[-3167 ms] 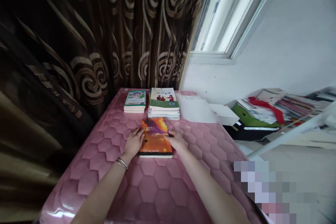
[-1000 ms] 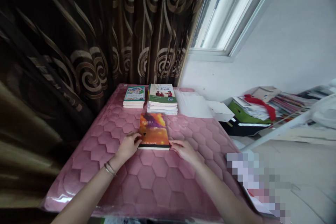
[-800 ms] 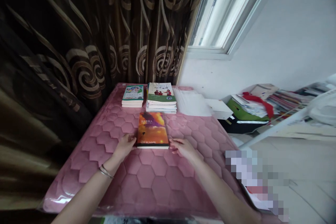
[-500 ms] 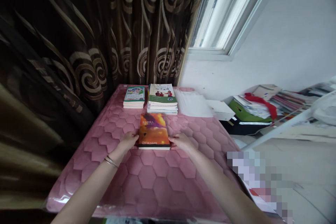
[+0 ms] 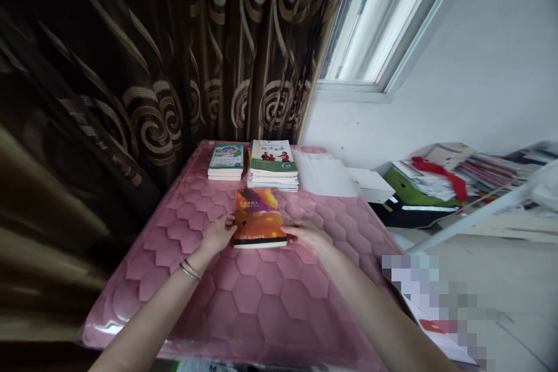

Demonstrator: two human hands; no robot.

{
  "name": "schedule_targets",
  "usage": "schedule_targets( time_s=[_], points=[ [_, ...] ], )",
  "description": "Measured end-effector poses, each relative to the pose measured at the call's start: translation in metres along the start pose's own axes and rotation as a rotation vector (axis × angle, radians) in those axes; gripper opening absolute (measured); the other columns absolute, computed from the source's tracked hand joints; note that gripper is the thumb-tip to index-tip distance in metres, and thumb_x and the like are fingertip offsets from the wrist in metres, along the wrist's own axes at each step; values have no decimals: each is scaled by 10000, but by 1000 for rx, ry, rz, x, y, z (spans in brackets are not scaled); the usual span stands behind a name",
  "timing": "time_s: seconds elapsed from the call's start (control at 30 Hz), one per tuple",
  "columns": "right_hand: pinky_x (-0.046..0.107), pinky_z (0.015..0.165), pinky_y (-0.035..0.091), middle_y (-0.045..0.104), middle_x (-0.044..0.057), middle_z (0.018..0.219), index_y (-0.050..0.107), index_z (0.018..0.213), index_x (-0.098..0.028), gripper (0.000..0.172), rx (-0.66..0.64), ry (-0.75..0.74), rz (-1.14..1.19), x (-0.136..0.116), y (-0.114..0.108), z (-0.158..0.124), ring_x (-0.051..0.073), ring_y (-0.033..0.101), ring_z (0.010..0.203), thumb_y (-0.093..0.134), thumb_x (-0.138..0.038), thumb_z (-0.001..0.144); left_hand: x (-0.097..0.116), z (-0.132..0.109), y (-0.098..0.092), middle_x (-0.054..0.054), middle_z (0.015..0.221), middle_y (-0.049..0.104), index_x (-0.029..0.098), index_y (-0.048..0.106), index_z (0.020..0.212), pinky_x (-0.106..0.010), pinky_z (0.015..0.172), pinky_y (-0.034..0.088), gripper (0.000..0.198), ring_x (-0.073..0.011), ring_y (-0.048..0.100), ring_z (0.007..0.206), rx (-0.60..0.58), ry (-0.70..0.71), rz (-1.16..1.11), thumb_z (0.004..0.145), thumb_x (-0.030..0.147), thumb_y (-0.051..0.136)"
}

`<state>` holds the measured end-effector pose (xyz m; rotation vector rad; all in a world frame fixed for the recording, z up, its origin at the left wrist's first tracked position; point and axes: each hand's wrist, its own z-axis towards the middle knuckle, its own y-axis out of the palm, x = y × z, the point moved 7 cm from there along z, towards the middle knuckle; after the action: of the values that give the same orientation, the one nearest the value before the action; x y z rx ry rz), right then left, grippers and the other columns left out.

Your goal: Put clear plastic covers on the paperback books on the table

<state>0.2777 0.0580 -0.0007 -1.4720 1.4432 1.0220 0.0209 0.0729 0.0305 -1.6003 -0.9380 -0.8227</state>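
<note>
An orange and purple paperback book (image 5: pixel 260 215) lies face up on the pink quilted table cover (image 5: pixel 257 293), its black-banded lower edge toward me. At its left edge, my left hand (image 5: pixel 219 233) has its fingers curled against the side; a bracelet circles that wrist. My right hand (image 5: pixel 308 237) holds the opposite edge, thumb near the cover and fingers lower down, partly hidden. Just beyond the book stands a stack of books (image 5: pixel 273 165) with a white and green cover on top. A smaller stack of books (image 5: pixel 225 161), with a green-bordered cover, sits to its left.
White sheets (image 5: pixel 329 174) lie right of the stacks, beside a white box (image 5: pixel 370 184) at the table's edge. A dark patterned curtain (image 5: pixel 183 70) hangs along the left and back. Papers and a red cloth (image 5: pixel 440 174) are piled on the right.
The view has shifted slightly, so everything appears a little further right. My left hand has slid a little farther up the book's left edge. The book stays flat between my hands.
</note>
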Motion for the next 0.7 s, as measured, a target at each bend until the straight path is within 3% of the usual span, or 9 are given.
schedule_targets(
  time_s=[0.13, 0.23, 0.37, 0.53, 0.6, 0.7],
  points=[
    [190, 435, 370, 539, -47, 453, 572, 520, -183, 162, 39, -28, -39, 1, -1, -1, 69, 462, 425, 700, -217, 613, 26, -22, 8, -60, 1254, 583, 235, 660, 1064, -360, 1042, 387, 326, -218, 510, 1194, -46, 494, 318, 745, 175, 672],
    [198, 437, 372, 525, -50, 437, 558, 511, -187, 184, 67, -47, -83, 1, -1, -3, 76, 462, 422, 699, -243, 615, 23, -35, 21, -35, 1340, 533, 288, 639, 1136, -410, 1087, 345, 392, -228, 434, 1279, -145, 717, 490, 754, 219, 694],
    [239, 505, 444, 608, -16, 536, 595, 592, -194, 161, 113, -133, -268, 0, -1, -10, 128, 548, 502, 637, -318, 687, 13, -37, 23, -33, 1329, 552, 286, 639, 1134, -445, 1093, 343, 305, -209, 426, 1293, -145, 844, 548, 839, 218, 604],
    [325, 705, 492, 700, 65, 782, 667, 728, -208, 261, 279, -509, -666, -25, 1, -38, 214, 628, 759, 499, -385, 820, 10, -41, 16, -52, 1316, 556, 262, 632, 1138, -426, 1054, 404, 307, -207, 455, 1268, -45, 877, 513, 842, 193, 587],
    [338, 783, 482, 705, 73, 904, 688, 795, -218, 271, 333, -656, -705, -35, 8, -54, 219, 619, 874, 467, -362, 858, 12, -43, 13, -55, 1258, 591, 253, 661, 1069, -391, 1015, 446, 252, -201, 508, 1210, 4, 879, 496, 830, 200, 600],
    [332, 817, 462, 699, 52, 987, 705, 854, -240, 235, 299, -800, -800, -43, 34, -70, 200, 598, 918, 483, -315, 874, 18, -46, 11, -51, 1167, 630, 240, 682, 971, -365, 968, 472, 177, -190, 566, 1116, 50, 898, 507, 820, 191, 606]
  ],
)
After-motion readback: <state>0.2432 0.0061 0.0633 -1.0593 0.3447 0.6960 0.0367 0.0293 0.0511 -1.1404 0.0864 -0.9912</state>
